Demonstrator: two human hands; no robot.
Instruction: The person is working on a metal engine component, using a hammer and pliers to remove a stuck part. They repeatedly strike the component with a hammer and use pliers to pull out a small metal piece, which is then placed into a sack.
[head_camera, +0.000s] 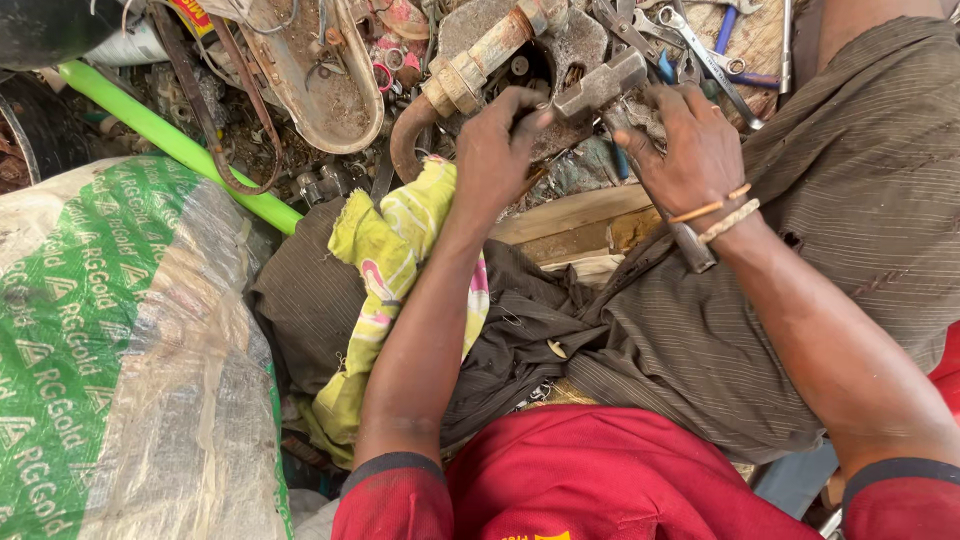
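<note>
The right hand (690, 150) is closing its grip around the handle of a steel hammer (600, 85), choking up near the head, seemingly for short, controlled blows. Just left of the hammer head, the left hand (495, 150) is pinching shut on a small workpiece, too hidden to identify, steadying it beneath the head. A rusty pipe (480, 60) is lying just beyond the hammer; a yellow rag (390, 240) is draping nearer, across the lap.
</note>
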